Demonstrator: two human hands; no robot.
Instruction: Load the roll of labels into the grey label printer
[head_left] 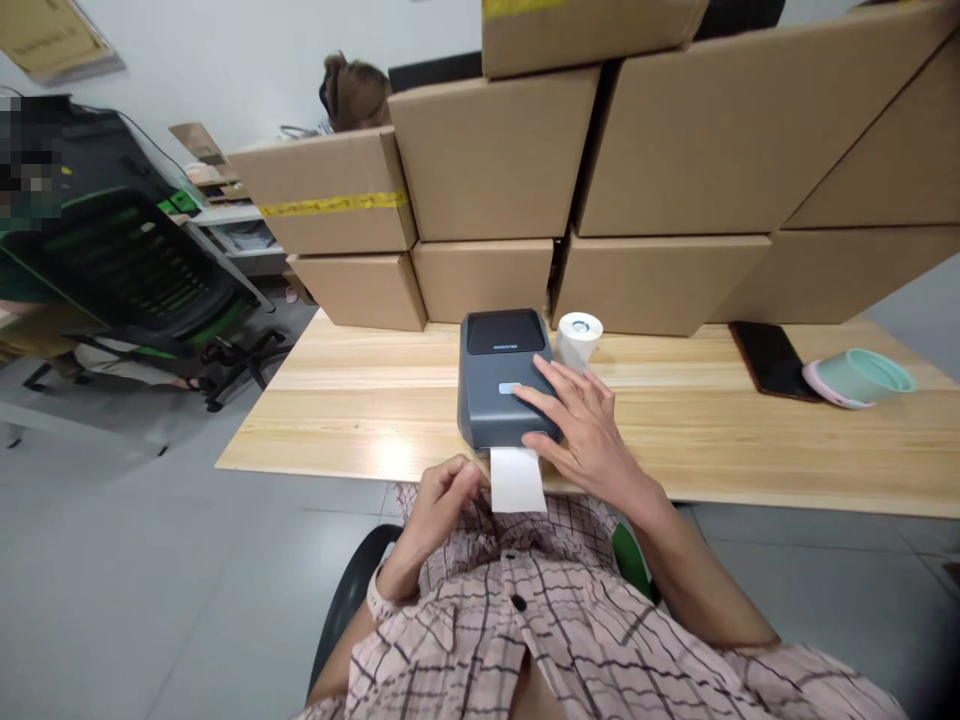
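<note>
A dark grey label printer [487,415] stands near the table's front edge, with a blank white label strip [517,482] hanging from its front. My right hand [581,425] rests on the printer's right side, fingers spread, one fingertip at the light blue button [509,388]. It holds nothing. Left of the strip, my left hand [448,495] is at the table edge with its fingers curled closed; whether anything is between them is hidden. A white label roll [578,340] stands upright just behind and right of the printer.
Stacked cardboard boxes [495,165] line the back of the wooden table [337,410]. At the right lie a black phone [772,358] and a mint green cup [862,377]. A green-black office chair [135,265] and people are beyond the table.
</note>
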